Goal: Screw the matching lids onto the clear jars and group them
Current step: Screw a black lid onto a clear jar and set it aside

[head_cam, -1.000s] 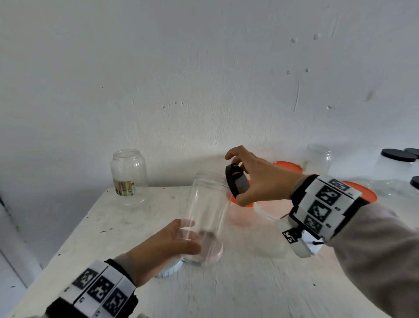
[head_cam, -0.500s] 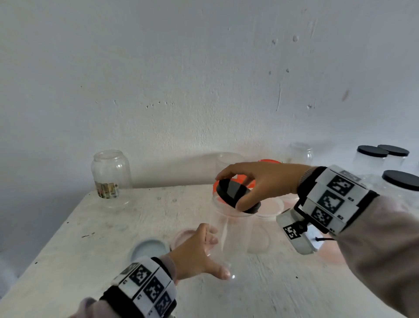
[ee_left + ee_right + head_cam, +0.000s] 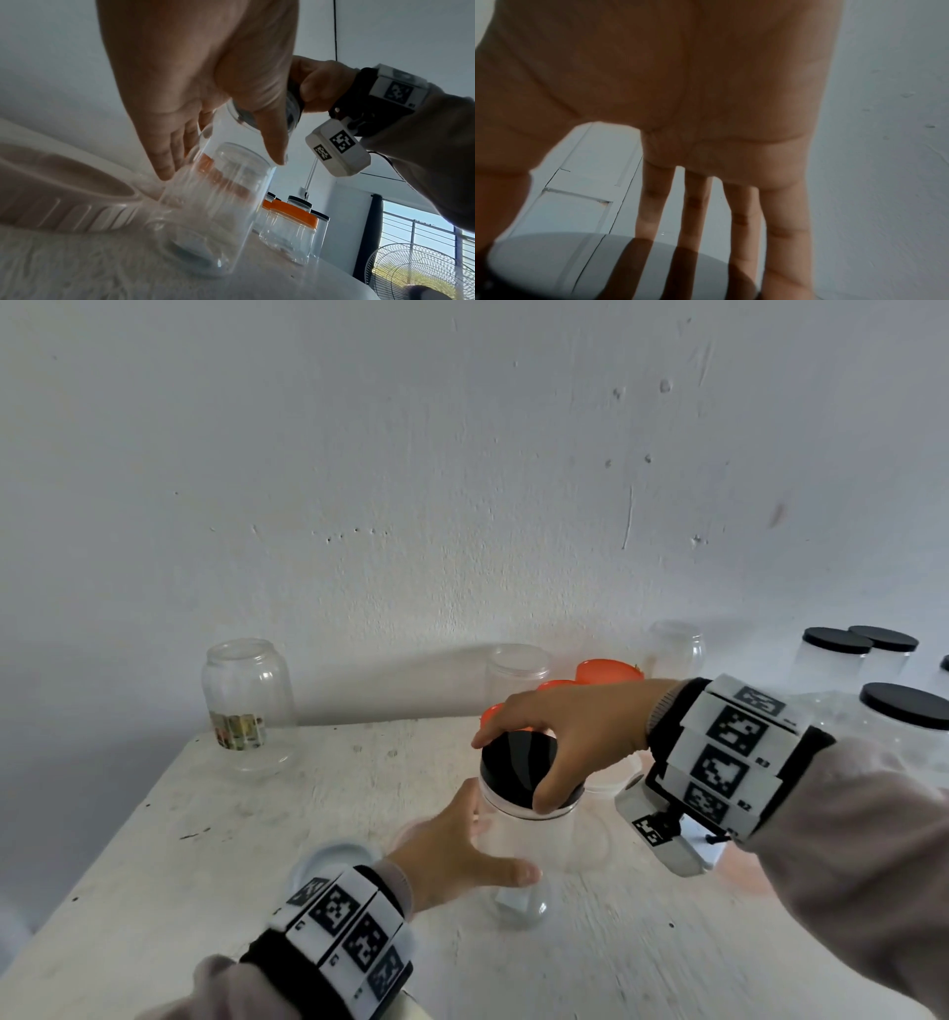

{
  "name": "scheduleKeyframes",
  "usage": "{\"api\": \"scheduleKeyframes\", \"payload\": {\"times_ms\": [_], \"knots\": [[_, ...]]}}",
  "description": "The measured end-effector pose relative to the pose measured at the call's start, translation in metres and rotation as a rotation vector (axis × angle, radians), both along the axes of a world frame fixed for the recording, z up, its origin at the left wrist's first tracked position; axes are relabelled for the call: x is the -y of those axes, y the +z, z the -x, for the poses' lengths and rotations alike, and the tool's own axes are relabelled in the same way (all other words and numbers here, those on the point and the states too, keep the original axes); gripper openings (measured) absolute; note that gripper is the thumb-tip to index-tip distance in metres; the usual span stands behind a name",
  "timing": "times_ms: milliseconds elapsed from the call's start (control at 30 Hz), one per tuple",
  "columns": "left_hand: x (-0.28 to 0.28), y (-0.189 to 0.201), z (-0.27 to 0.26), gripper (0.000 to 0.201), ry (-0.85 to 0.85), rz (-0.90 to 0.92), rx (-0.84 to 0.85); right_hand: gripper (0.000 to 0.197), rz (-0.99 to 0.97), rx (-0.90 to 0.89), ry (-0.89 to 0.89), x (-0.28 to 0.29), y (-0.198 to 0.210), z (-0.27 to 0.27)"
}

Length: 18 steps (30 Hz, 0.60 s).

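Black round plastic lid point(image 3: 518, 770) sits on the mouth of the tall clear plastic jar point(image 3: 524, 855), and this jar stands on the white painted table point(image 3: 257, 824) between the two hands. The right hand point(image 3: 570, 737) comes from above: its thumb and fingers are curled over the rim of the lid and grip it, so that the lid can be turned. In the right wrist view the fingers point(image 3: 782, 233) reach down over the glossy top of the lid point(image 3: 552, 263), which agrees with this grip.

The left hand point(image 3: 457, 850) is below that grip, at the wall of the jar. Its fingers are nearly straight on the far side and the thumb lies along the near side; I judge that it steadies the jar so it does not turn together with the lid. How firmly it presses I cannot tell.

The lid seems a little tilted on the mouth, so probably the thread is not yet caught and the turning is only starting.

Behind the gripped lid stand jars with orange lids point(image 3: 608, 670), and to the right of the right wrist stand clear jars with black lids point(image 3: 906, 706); I think the finished jar belongs to this second group. Left of the left wrist a loose white lid point(image 3: 334, 857) lies flat, and far to the left a glass jar with a paper label point(image 3: 246, 695) stands open.
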State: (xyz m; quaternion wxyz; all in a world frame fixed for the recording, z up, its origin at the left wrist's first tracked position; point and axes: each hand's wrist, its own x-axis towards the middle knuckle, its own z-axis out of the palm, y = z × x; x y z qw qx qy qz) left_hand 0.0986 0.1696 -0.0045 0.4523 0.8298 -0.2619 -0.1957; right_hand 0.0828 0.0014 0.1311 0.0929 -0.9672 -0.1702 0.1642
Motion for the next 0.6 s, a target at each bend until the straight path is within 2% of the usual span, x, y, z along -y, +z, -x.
{"api": "scheduleKeyframes", "payload": {"times_ms": [300, 600], "knots": [[-0.0005, 0.0041, -0.0003, 0.116, -0.011, -0.045, 0.023, 0.067, 0.05, -0.027, 0.0, -0.0025, 0.0044, -0.001], [0.0005, 0.0062, -0.0065, 0.111, -0.067, -0.096, 0.019, 0.067, 0.062, -0.026, 0.056, -0.0047, 0.0103, 0.0015]]}}
